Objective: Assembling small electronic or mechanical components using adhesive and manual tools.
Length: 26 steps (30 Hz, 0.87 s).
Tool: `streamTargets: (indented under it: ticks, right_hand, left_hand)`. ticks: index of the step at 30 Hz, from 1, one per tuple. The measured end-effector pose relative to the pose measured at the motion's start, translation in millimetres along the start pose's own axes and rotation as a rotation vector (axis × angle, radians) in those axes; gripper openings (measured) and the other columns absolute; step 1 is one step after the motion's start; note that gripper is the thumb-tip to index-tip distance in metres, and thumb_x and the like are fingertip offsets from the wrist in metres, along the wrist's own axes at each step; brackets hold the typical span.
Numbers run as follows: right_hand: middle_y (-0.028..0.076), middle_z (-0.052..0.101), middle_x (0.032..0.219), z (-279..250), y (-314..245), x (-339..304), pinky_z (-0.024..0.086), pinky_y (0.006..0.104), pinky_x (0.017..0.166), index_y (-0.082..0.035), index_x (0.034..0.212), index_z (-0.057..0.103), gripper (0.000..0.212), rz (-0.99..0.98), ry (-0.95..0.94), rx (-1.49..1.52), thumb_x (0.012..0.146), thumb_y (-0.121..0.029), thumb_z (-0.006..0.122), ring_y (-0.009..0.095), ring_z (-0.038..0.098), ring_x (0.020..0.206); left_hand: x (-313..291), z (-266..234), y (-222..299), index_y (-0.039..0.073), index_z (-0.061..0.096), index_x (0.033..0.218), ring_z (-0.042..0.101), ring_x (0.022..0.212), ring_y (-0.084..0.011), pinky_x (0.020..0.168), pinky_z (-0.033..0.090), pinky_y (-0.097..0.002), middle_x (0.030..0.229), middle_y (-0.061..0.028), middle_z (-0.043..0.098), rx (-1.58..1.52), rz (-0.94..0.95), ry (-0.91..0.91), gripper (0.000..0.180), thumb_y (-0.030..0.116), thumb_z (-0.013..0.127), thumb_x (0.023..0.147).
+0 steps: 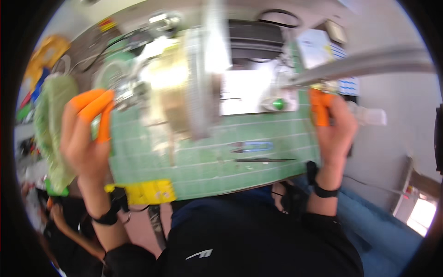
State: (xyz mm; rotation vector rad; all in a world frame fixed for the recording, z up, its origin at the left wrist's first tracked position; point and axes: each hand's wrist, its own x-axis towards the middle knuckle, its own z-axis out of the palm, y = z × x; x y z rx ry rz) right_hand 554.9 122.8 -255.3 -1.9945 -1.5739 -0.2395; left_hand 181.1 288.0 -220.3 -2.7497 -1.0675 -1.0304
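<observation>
My left hand, with orange finger covers, is at the mat's left edge, its fingers bent in toward the thumb. Beside its fingertips is a blurred cluster of shiny metal parts; I cannot make out what the fingers hold. At the mat's right edge my right hand has its orange-covered fingers and thumb closed together. A small gold-coloured piece shows right at those fingertips. Between the hands, a large round-sided yellowish and grey object is smeared by motion. Blue-handled snips and dark tweezers lie on the green cutting mat.
A grey bar reaches in from the right above my right hand. White paper and a small green-topped item lie near the middle. Behind stands a black box. A yellow piece sits front left; pale green cloth hangs left.
</observation>
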Motion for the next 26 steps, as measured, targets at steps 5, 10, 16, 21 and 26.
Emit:
streamTargets:
  ticks: [5,10,16,21,26]
  right_hand:
    - [0.012,0.071,0.111,-46.1,-8.3,2.5,0.049,0.0325,0.096,0.002,0.124,0.066,0.029,0.179,0.050,0.098,0.095,0.003,0.059,0.018,0.066,0.105]
    - [0.020,0.069,0.105,-71.5,-73.3,-13.3,0.051,0.0352,0.085,0.003,0.114,0.065,0.024,-0.266,0.048,0.854,0.099,-0.013,0.056,0.023,0.067,0.090]
    - [0.006,0.067,0.083,31.6,-197.8,-19.1,0.051,0.0314,0.064,-0.001,0.101,0.072,0.018,-0.385,-0.493,1.091,0.089,-0.014,0.071,0.020,0.062,0.068]
    - [0.006,0.050,0.105,97.8,-232.0,-22.8,0.047,0.0254,0.075,-0.003,0.132,0.049,0.042,0.100,-0.419,1.433,0.095,-0.009,0.068,0.011,0.055,0.081]
    - [0.003,0.040,0.117,124.4,-229.5,-8.2,0.041,0.0230,0.086,-0.004,0.143,0.031,0.051,0.328,-0.274,1.545,0.101,-0.010,0.060,0.005,0.048,0.095]
  left_hand:
    - [7.8,-5.7,-10.4,0.001,0.073,0.099,0.067,0.088,-0.0265,0.077,0.052,-0.0335,0.096,-0.0110,0.069,-0.112,0.012,-0.046,0.023,-0.006,0.077,0.077]
    - [19.3,-20.0,-16.3,-0.001,0.071,0.104,0.062,0.096,-0.0260,0.089,0.047,-0.0326,0.100,-0.0113,0.065,-0.449,-0.136,-0.270,0.016,0.009,0.063,0.095]
    - [15.4,2.4,-35.8,0.001,0.071,0.107,0.051,0.099,-0.0215,0.097,0.036,-0.0317,0.102,-0.0091,0.058,-0.464,-0.091,-0.370,0.045,0.032,0.038,0.108]
    - [26.3,-2.9,-39.2,0.000,0.065,0.126,0.052,0.102,-0.0161,0.099,0.037,-0.0300,0.106,-0.0052,0.059,-0.731,-0.088,-0.341,0.044,0.030,0.036,0.110]
    - [14.7,-49.1,-48.4,0.002,0.057,0.139,0.053,0.111,-0.0136,0.104,0.036,-0.0287,0.117,-0.0058,0.062,-0.470,-0.229,-0.347,0.045,0.031,0.039,0.110]
